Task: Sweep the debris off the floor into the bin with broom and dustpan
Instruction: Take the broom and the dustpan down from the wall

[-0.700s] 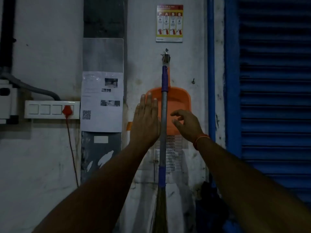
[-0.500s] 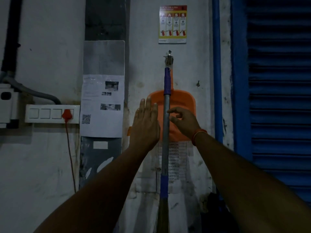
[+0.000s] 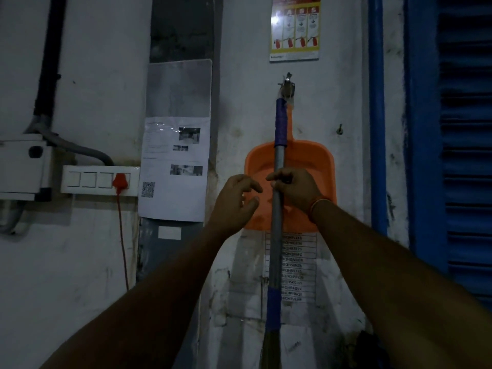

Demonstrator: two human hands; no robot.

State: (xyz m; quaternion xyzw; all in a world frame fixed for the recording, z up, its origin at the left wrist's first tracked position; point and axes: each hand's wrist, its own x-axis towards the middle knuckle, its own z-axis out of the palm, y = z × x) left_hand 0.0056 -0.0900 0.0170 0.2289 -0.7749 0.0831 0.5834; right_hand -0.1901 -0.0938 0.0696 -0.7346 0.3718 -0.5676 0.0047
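A broom (image 3: 277, 235) with a grey handle and blue grips hangs upright from a wall hook (image 3: 287, 85). Behind it an orange dustpan (image 3: 319, 169) hangs flat on the wall. My right hand (image 3: 295, 190) grips the grey handle in front of the dustpan. Just left of the handle my left hand (image 3: 235, 199) hovers with loosely curled fingers, holding nothing. The broom's bristles run out of view at the bottom.
A blue roller shutter (image 3: 463, 155) and a blue pipe (image 3: 376, 115) stand to the right. A switch panel (image 3: 98, 179) with a red plug and cord, papers (image 3: 173, 169) and a safety poster (image 3: 295, 29) are on the white wall.
My right hand has closed its fingers round the broom handle. My left hand's fingers have curled from flat to loosely bent. The view has moved closer to the wall.
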